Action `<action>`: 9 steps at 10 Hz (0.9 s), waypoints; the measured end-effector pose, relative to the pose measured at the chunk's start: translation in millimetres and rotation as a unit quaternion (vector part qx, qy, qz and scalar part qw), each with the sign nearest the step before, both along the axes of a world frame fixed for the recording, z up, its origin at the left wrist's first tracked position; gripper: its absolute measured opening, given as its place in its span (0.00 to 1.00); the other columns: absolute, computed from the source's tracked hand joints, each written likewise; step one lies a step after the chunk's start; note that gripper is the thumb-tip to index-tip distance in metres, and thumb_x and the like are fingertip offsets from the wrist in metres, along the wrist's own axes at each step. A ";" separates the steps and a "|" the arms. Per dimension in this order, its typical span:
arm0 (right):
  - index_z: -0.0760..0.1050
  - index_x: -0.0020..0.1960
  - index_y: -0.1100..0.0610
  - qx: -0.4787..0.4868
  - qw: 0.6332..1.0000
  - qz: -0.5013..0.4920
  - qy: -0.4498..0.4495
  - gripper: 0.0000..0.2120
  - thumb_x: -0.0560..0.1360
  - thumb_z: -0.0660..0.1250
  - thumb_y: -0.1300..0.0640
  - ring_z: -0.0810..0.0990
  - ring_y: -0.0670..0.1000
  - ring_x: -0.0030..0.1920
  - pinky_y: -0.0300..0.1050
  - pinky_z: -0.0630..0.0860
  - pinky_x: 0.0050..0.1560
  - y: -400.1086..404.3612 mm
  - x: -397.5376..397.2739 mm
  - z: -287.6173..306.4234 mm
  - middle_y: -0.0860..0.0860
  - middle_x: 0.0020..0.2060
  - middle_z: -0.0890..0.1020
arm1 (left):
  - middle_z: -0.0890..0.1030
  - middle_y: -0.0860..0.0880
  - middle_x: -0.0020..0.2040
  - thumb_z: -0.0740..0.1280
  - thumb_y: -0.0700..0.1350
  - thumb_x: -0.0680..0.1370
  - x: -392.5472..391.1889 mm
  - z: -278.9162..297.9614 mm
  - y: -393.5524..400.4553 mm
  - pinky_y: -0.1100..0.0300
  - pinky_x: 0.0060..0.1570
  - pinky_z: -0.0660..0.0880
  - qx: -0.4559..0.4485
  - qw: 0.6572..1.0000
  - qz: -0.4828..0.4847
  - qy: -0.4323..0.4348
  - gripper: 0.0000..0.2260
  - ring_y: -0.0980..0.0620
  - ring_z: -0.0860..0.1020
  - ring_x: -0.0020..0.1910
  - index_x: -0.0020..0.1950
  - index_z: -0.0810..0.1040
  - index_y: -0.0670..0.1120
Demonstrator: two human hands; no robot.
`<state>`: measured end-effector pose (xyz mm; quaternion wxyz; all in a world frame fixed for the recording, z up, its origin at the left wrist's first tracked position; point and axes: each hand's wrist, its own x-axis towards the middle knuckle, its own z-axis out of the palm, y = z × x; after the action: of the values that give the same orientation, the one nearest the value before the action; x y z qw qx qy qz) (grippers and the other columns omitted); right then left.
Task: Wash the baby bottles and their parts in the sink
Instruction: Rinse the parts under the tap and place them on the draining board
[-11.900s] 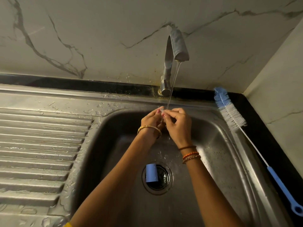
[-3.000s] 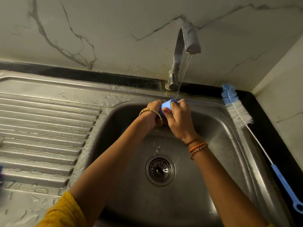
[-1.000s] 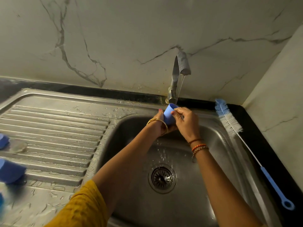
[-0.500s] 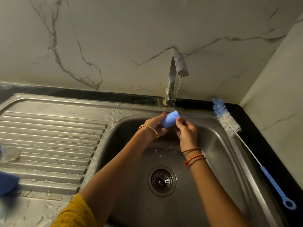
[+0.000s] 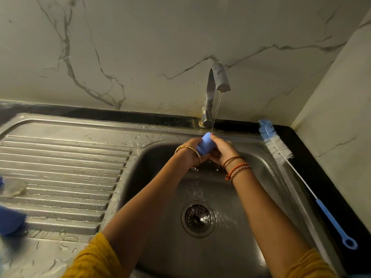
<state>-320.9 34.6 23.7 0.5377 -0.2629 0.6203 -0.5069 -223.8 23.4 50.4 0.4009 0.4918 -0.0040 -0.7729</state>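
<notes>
A small blue bottle cap (image 5: 205, 147) sits between both hands, above the back of the steel sink (image 5: 267, 177), under a thin stream of water from the tap (image 5: 217, 83). My left hand (image 5: 190, 150) grips the cap from the left. My right hand (image 5: 221, 150) grips it from the right, fingers curled round its top. The cap's lower end is hidden by the hands. On the drainboard at the far left lie a clear part (image 5: 13, 187) and a blue part (image 5: 10, 220), both blurred and cut by the frame edge.
A long blue-and-white bottle brush (image 5: 297, 173) lies on the black counter along the sink's right rim. The ribbed drainboard (image 5: 64, 169) stretches left of the basin and is wet. The drain strainer (image 5: 197, 218) lies in the basin's middle. Marble wall runs behind.
The blue cap has been turned in my hands under the stream, and my right hand now wraps over its top. The view has shifted slightly.
</notes>
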 end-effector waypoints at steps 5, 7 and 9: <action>0.70 0.64 0.63 -0.262 0.906 -0.002 0.333 0.24 0.69 0.71 0.68 0.76 0.53 0.59 0.40 0.72 0.56 36.2 12.6 2.7 0.58 0.59 0.77 | 0.80 0.42 0.32 0.61 0.39 0.79 3.2 -22.0 10.7 0.59 0.34 0.80 -0.099 0.994 -0.045 0.022 0.13 0.50 0.80 0.30 0.62 0.73 0.36; 0.69 0.65 0.63 -0.226 0.967 -0.077 0.083 0.21 0.73 0.65 0.70 0.74 0.52 0.60 0.48 0.72 0.62 44.0 6.6 -14.0 0.58 0.61 0.76 | 0.75 0.38 0.60 0.66 0.38 0.76 3.3 -29.6 12.3 0.54 0.53 0.76 -0.154 0.986 -0.050 -0.029 0.17 0.43 0.76 0.58 0.64 0.71 0.38; 0.71 0.61 0.64 -0.062 0.953 -0.100 -0.279 0.13 0.78 0.59 0.62 0.74 0.58 0.63 0.47 0.73 0.54 37.2 -5.0 -23.0 0.62 0.62 0.75 | 0.76 0.37 0.61 0.70 0.41 0.74 -5.3 -21.5 7.1 0.54 0.52 0.77 -0.269 0.909 -0.162 -0.276 0.17 0.43 0.77 0.55 0.61 0.74 0.38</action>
<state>-326.0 71.8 0.7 0.6184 -0.0800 0.4364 -0.6487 -229.1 30.6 28.9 0.3699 0.5517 -0.4015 -0.6306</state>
